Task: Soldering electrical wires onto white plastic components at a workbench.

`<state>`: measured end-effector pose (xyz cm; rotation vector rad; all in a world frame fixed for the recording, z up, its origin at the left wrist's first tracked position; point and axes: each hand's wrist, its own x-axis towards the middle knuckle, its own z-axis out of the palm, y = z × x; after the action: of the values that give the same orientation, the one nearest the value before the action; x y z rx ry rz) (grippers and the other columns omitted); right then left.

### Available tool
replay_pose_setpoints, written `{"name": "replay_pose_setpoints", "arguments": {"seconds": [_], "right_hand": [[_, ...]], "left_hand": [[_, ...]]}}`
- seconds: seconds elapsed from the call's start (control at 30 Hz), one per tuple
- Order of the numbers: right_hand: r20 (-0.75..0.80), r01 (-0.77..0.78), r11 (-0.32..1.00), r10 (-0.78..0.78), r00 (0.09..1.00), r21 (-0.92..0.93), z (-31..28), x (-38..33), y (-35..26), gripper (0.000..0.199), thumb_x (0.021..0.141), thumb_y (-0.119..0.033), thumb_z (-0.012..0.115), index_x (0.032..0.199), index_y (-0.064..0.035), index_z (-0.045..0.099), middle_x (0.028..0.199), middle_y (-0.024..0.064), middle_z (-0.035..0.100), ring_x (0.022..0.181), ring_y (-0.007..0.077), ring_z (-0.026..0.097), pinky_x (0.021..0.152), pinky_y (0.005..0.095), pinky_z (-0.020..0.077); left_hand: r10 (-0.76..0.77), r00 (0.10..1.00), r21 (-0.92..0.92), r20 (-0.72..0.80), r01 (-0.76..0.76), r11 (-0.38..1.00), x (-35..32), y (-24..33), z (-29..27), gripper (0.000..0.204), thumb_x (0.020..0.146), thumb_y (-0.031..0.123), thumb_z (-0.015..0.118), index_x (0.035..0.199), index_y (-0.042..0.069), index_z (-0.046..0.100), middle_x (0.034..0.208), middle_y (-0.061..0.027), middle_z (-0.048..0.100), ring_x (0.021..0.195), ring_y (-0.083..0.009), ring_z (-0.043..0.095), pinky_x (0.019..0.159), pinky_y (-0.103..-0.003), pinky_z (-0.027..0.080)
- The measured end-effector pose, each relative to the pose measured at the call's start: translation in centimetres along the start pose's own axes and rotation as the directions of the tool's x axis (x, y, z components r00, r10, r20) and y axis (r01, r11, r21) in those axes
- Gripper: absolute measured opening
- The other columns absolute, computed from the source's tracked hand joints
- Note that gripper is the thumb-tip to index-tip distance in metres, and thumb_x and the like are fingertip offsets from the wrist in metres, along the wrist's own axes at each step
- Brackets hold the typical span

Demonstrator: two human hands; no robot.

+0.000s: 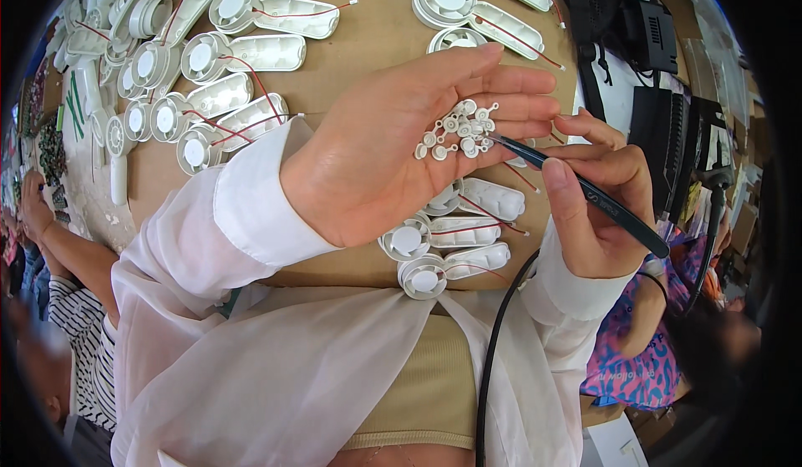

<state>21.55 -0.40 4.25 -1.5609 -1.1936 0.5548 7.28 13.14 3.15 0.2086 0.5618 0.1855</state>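
My left hand point(376, 145) is turned palm up, its fingers extended and slightly cupped. It carries a small pile of white plastic button-like pieces point(464, 126), each with a round cap and a tiny ring. Dark tweezers point(606, 205) are pinched in my right hand point(597, 191), to the right of the palm. Their tips reach the pile's right side; whether they grip a piece I cannot make out. Below the left hand, white handheld-fan housings point(476, 231) with round motors and red wires lie on the brown work surface point(359, 58).
More fan housings point(267, 52) cover the far left, and others point(510, 28) lie at the far right. A black cable point(493, 342) runs down in front of me. Black equipment point(647, 37) stands at the right. Another person's arm point(79, 246) shows at the left.
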Motion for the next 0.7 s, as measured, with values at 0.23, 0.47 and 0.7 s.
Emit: {"name": "replay_pose_setpoints", "arguments": {"seconds": [0.23,0.47,0.7], "right_hand": [[0.043,0.099,0.978,-0.092,0.995,-0.186,-0.08,-0.03,-0.53,0.026,0.078,0.013,0.066,0.085,-0.0067,0.051,0.083,0.0156,0.072,0.110,0.0327,0.064,0.111,0.0564,0.0355],[0.058,0.109,0.975,-0.100,0.993,-0.194,-0.32,-0.04,-0.53,0.026,0.078,0.013,0.066,0.086,-0.0066,0.052,0.085,0.0153,0.072,0.108,0.0326,0.064,0.112,0.0569,0.0349],[0.058,0.145,0.975,-0.137,0.989,-0.167,-0.63,0.11,-0.47,0.024,0.079,0.013,0.065,0.086,-0.0055,0.051,0.088,0.0175,0.072,0.106,0.0332,0.065,0.110,0.0564,0.0378]], "left_hand": [[0.007,0.999,0.021,0.032,-0.008,1.000,-0.21,0.22,-0.11,0.038,0.103,0.032,0.054,0.118,0.000,0.067,0.113,-0.0064,0.069,0.103,-0.0106,0.061,0.089,-0.024,0.045],[0.030,0.999,0.008,0.036,-0.031,0.999,-0.16,0.28,0.03,0.039,0.103,0.031,0.055,0.117,-0.003,0.066,0.111,-0.0076,0.069,0.103,-0.0116,0.063,0.090,-0.026,0.046],[0.051,0.999,-0.042,0.010,-0.051,0.998,0.07,0.43,-0.10,0.037,0.103,0.027,0.056,0.117,-0.006,0.065,0.108,-0.0105,0.066,0.103,-0.0147,0.063,0.094,-0.028,0.049]]}}
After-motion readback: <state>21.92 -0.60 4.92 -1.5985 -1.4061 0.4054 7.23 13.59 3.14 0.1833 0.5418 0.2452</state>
